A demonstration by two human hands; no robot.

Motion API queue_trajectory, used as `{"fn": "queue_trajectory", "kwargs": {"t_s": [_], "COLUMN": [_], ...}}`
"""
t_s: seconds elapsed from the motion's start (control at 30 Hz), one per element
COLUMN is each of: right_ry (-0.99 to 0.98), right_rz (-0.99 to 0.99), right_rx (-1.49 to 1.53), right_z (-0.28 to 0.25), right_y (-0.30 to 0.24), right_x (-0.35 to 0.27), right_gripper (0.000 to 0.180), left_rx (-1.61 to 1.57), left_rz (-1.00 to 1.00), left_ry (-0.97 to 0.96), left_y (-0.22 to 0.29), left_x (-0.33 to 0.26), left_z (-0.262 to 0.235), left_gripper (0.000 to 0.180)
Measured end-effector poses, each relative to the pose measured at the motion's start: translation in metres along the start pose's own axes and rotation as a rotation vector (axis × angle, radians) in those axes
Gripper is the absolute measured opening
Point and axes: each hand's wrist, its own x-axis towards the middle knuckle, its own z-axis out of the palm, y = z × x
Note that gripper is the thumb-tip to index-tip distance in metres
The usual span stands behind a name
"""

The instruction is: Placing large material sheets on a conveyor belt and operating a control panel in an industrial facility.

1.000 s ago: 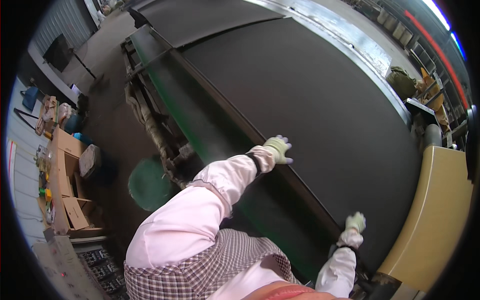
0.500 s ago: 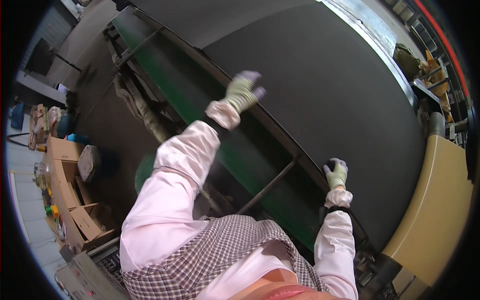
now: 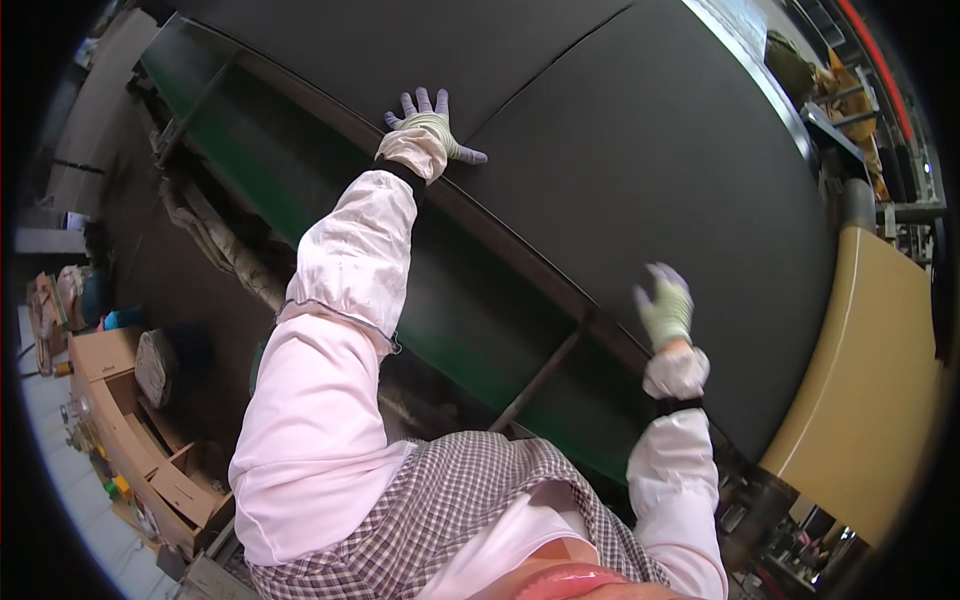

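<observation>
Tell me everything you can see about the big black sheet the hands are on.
The black sheet is wide, matte and smooth, like rubber or felt. It lies flat on a green-framed table and curves toward the picture's rim. A thin seam crosses it. The gloved left hand lies spread flat near its front edge; the gloved right hand rests on that edge farther along.

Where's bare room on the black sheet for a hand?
The sheet lies bare between the left hand and right hand, and beyond them to the far edge. Crowded: floor at left, with boxes.
</observation>
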Motion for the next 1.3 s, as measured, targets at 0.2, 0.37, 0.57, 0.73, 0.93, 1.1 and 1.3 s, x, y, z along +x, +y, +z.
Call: {"fn": "queue_trajectory", "kwargs": {"t_s": [0.2,0.37,0.57,0.73,0.93,1.1,1.3], "right_ry": [0.118,0.05,-0.027,0.003,0.057,0.192,0.031], "right_rz": [-0.169,0.186,0.52,0.623,0.624,0.513,0.645], "right_rx": [0.343,0.46,0.222,0.182,0.021,-0.1,-0.124], "right_z": [0.059,0.06,0.043,0.041,0.057,0.056,0.04], "right_y": [-0.133,-0.157,-0.131,-0.077,0.006,0.062,0.145], "right_x": [0.086,0.084,0.047,0.009,-0.051,-0.086,-0.149], "right_gripper": [0.05,0.075,0.092,0.082,0.068,0.06,0.059], "left_rx": [-0.04,0.089,-0.703,-0.015,-0.576,0.077,0.072], "left_rz": [0.09,0.244,0.757,0.405,0.716,0.41,0.542], "left_ry": [-0.002,0.127,-0.078,0.463,-0.019,0.797,0.394], "left_y": [0.027,0.062,0.047,0.045,0.085,-0.033,0.006], "left_x": [-0.016,-0.071,-0.038,-0.041,-0.088,0.024,-0.051], "left_z": [0.013,0.035,0.067,0.052,0.076,0.042,0.074], "left_gripper": [0.129,0.106,0.066,0.051,0.037,0.051,0.045]}}
